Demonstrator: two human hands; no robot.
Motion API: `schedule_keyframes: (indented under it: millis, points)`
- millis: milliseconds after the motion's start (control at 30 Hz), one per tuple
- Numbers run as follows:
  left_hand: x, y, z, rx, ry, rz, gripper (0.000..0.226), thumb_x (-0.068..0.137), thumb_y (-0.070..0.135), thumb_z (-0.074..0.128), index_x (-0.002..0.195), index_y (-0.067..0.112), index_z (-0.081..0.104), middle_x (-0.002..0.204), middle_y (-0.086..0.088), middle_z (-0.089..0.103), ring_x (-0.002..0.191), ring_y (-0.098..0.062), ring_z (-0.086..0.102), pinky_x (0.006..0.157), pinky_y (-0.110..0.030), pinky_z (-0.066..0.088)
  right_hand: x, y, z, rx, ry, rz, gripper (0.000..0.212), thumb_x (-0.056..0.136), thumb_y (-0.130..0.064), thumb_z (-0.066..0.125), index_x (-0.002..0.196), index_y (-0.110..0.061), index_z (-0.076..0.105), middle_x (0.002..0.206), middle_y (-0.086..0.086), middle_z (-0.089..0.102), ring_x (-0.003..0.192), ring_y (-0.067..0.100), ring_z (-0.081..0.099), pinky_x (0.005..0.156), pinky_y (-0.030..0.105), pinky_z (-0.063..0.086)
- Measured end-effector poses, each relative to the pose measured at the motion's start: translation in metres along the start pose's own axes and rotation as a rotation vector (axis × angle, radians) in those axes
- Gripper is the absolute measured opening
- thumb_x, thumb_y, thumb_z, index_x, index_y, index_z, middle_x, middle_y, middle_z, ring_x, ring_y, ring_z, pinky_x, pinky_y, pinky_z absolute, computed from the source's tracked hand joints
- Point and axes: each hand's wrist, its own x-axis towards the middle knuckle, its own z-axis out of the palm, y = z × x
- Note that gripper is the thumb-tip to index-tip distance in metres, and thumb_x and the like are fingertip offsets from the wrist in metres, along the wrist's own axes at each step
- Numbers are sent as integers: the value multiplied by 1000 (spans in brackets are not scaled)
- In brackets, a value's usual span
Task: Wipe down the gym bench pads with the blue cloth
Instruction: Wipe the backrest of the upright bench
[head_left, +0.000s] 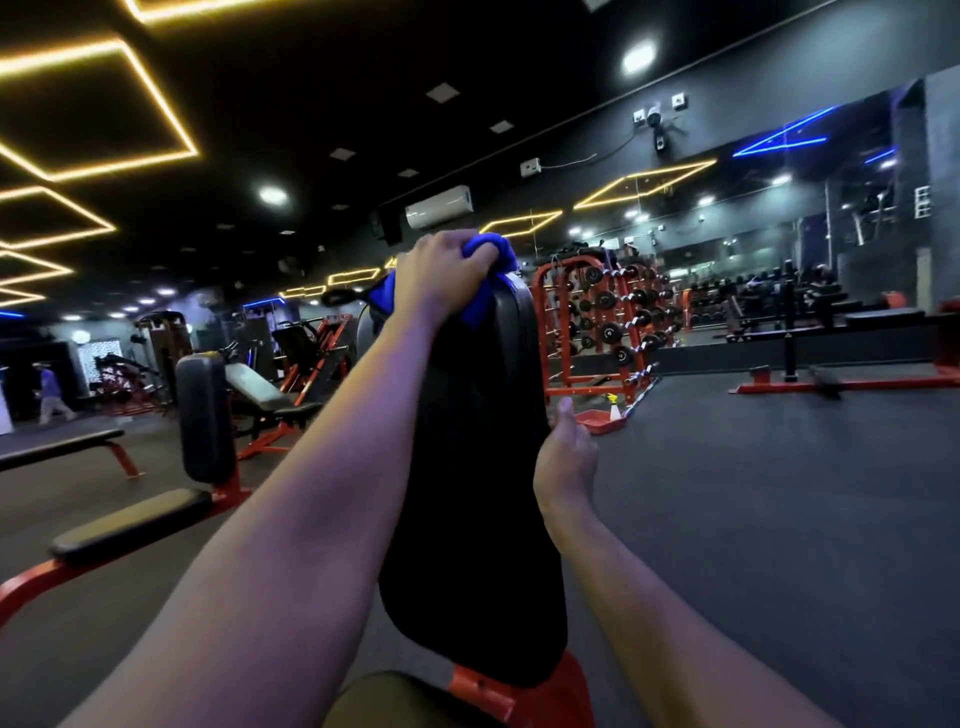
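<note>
A tall black back pad (478, 467) of a gym bench stands upright in front of me on an orange frame (524, 696). My left hand (441, 275) is at the pad's top edge, closed on a bunched blue cloth (488, 275) that drapes over the top. My right hand (566, 457) rests on the pad's right side edge about halfway down, fingers wrapped behind it and hidden.
Another bench with black pads (205, 415) and an orange frame stands to the left, with a flat bench (57, 447) beyond it. An orange dumbbell rack (602, 322) stands behind. A red tray (602, 420) with a spray bottle (614, 408) lies on the floor. A person (49, 392) walks far left.
</note>
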Motion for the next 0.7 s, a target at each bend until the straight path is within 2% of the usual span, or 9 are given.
schedule_keyframes:
  millis: [67, 133, 167, 267, 333, 433, 500, 600, 700]
  points:
    - [-10, -1, 10, 52, 54, 67, 25, 86, 41, 48, 94, 28, 68, 93, 10, 65, 91, -14, 49, 83, -35, 29, 2, -19, 5, 55, -23, -64, 54, 104, -49, 34, 63, -17, 49, 55, 1, 45, 51, 20, 44, 56, 39, 38]
    - [-21, -7, 16, 33, 94, 215, 32, 84, 44, 46, 104, 32, 67, 108, 14, 65, 104, -13, 50, 91, -38, 29, 7, -44, 14, 87, -27, -123, 53, 105, -45, 35, 83, -7, 65, 66, 10, 57, 63, 28, 55, 65, 44, 44]
    - [-24, -11, 17, 10, 94, 291, 33, 86, 44, 47, 110, 34, 67, 114, 16, 64, 110, -12, 49, 93, -38, 29, 12, -56, 19, 72, -17, -152, 51, 106, -43, 34, 87, -7, 65, 71, 7, 59, 68, 24, 58, 69, 41, 45]
    - [-18, -25, 10, -23, 47, 389, 36, 88, 46, 47, 118, 37, 64, 117, 17, 63, 113, -12, 51, 96, -39, 33, 28, -77, 34, 33, -23, -218, 50, 106, -43, 31, 72, -18, 59, 70, -2, 59, 67, 14, 56, 68, 36, 44]
    - [-4, -36, 5, -35, 14, 278, 36, 87, 48, 45, 114, 37, 66, 110, 8, 66, 106, -18, 56, 94, -40, 40, 35, -76, 40, -19, 6, -260, 53, 105, -43, 31, 64, -19, 55, 64, 0, 56, 61, 18, 53, 61, 36, 42]
    - [17, -50, -4, -45, -144, -64, 30, 87, 46, 45, 105, 43, 69, 107, -1, 68, 103, -26, 58, 87, -36, 42, 35, -71, 41, -58, 61, -308, 53, 105, -37, 33, 58, -18, 47, 58, -1, 49, 54, 15, 45, 53, 31, 33]
    - [21, -47, -6, -14, -192, -113, 31, 87, 46, 43, 103, 42, 70, 104, 2, 66, 101, -23, 56, 87, -37, 39, 36, -70, 42, -73, 93, -327, 52, 105, -33, 35, 57, -17, 46, 58, -1, 49, 53, 13, 43, 51, 30, 29]
    - [10, -23, 4, -1, -105, 88, 32, 88, 44, 40, 98, 32, 69, 95, 8, 66, 95, -17, 55, 81, -35, 28, 36, -71, 42, -62, 108, -336, 52, 104, -31, 38, 55, -19, 47, 56, -2, 48, 51, 14, 42, 51, 31, 28]
    - [-1, -20, 6, -102, -65, 281, 27, 87, 43, 42, 99, 34, 65, 96, 15, 64, 96, -13, 53, 86, -38, 31, 36, -69, 42, -55, 107, -324, 51, 104, -31, 40, 55, -18, 49, 55, -2, 50, 49, 10, 43, 50, 31, 31]
